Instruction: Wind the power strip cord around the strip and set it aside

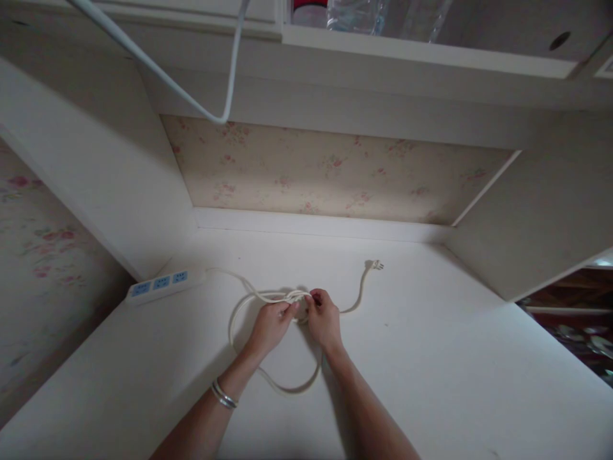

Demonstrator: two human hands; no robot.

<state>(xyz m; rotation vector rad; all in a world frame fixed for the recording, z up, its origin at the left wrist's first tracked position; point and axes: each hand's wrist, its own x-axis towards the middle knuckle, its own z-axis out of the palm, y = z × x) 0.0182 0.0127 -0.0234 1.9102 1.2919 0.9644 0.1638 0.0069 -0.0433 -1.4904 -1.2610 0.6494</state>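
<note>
A white power strip (163,287) with blue socket faces lies at the left of the white tabletop. From its end runs a white power cord (290,390), looped on the table and twisted together between my hands. My left hand (272,327) pinches the cord from the left, thumb and fingers closed on it. Just beside it, my right hand (324,319) grips the cord at the right of the twisted part. Fingers cover some of the crossing strands. Beyond my right hand the cord ends in a plug (378,265) with its prongs pointing right.
White side panels (527,198) and a back wall with floral paper (316,169) enclose the tabletop (431,358). Overhead, a pale cable (163,70) hangs down in a bend. An open shelf above holds clear plastic items (357,16).
</note>
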